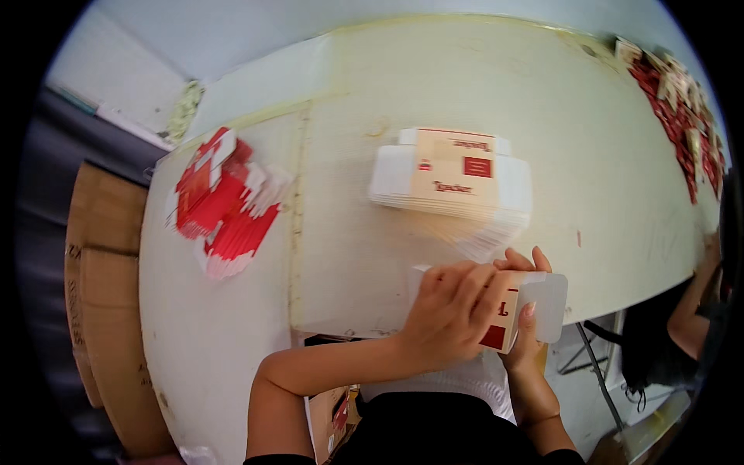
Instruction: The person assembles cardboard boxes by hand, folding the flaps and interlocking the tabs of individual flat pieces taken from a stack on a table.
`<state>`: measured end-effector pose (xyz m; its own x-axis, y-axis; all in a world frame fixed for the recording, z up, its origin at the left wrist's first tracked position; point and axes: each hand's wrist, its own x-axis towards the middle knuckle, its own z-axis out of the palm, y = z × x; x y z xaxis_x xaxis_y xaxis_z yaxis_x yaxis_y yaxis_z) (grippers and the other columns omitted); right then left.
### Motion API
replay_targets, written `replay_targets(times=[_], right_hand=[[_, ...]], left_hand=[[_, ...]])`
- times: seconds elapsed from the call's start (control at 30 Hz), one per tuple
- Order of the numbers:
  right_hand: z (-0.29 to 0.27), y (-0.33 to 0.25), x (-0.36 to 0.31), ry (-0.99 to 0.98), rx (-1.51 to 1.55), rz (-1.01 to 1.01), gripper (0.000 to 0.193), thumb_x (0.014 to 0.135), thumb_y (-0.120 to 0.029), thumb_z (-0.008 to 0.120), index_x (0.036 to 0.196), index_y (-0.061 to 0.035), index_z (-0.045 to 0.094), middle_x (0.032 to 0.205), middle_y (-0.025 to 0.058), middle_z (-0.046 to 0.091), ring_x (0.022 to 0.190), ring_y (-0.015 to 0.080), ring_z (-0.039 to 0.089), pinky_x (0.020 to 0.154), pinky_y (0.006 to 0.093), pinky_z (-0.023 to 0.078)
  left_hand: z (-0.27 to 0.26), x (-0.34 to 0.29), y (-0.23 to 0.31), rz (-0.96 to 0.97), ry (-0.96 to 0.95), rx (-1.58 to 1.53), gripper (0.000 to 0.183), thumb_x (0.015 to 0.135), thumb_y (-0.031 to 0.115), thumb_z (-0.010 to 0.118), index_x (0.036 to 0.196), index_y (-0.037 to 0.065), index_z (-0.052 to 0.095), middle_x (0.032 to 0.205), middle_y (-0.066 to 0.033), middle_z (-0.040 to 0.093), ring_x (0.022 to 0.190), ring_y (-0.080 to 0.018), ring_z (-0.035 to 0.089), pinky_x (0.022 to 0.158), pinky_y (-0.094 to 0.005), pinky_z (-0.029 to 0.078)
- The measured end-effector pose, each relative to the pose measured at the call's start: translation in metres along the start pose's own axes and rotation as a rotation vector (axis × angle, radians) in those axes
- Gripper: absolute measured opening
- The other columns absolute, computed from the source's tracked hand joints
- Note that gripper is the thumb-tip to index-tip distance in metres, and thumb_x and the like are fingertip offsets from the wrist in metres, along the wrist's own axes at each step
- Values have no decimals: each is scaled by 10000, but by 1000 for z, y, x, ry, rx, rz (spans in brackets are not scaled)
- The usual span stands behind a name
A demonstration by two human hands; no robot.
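Note:
Near the table's front edge I hold a small cream carton (508,319) with red print, partly folded into a box. Its white end flap (552,310) sticks out to the right, unfolded. My right hand (528,333) grips the carton from the right, thumb on its printed face and fingers behind it. Bent over the carton's left end is my left hand (456,314), its fingers curled against it and hiding that end. Just beyond both hands lies a stack of flat cream-and-white carton blanks (453,167), its nearest sheets fanned toward me.
On the left of the table (349,256) lies a loose pile of red and white folded cartons (225,205). Red-wrapped items (678,108) are heaped at the far right. Brown cardboard (116,310) leans at the left. Another person's arm (697,298) shows at the right edge.

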<state>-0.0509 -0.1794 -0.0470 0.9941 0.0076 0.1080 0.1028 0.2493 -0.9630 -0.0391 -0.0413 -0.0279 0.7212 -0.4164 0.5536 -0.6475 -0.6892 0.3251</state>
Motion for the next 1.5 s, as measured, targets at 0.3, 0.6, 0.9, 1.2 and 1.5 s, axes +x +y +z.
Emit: replay_targets(times=[0.3, 0.6, 0.9, 1.2, 1.5], right_hand=[[2, 9, 7, 28, -74, 23, 746, 955, -438, 445, 1464, 5, 129, 1337, 191, 437, 1187, 286, 492, 985, 424, 422], [6, -19, 11, -238, -472, -139, 772, 967, -425, 372, 1472, 44, 23, 1453, 281, 272, 1325, 392, 335, 1095, 457, 263], [-15, -23, 12, -323, -12, 235, 672, 963, -227, 398, 1487, 23, 60, 1496, 250, 234, 1400, 310, 217, 1136, 393, 160], [-8, -20, 9, -211, 25, 248, 619, 995, -219, 353, 1492, 7, 62, 1488, 216, 276, 1386, 279, 257, 1134, 370, 160], [-2, -8, 4, -183, -365, -79, 738, 920, -241, 421, 1460, 94, 46, 1443, 313, 272, 1350, 387, 291, 1118, 430, 193]], left_hand=[[-9, 4, -5, -148, -174, -214, 611, 669, 165, 696, 1259, 189, 537, 1175, -71, 525, 1024, -276, 523, 836, -417, 382], [-1, 2, -7, -63, -128, -63, 681, 658, 205, 689, 1276, 23, 468, 1227, -101, 561, 1052, -266, 538, 864, -416, 363], [6, 5, -8, -68, -115, -105, 556, 764, 79, 586, 1306, 34, 471, 1216, -72, 570, 1050, -228, 525, 896, -382, 340], [13, 7, -8, -48, -102, -58, 473, 779, 88, 577, 1243, 15, 517, 1195, -70, 554, 1069, -207, 523, 895, -371, 345], [29, 4, -8, 51, -4, 33, 506, 783, 197, 589, 1235, -12, 497, 1195, -116, 521, 1067, -254, 501, 875, -417, 331]])
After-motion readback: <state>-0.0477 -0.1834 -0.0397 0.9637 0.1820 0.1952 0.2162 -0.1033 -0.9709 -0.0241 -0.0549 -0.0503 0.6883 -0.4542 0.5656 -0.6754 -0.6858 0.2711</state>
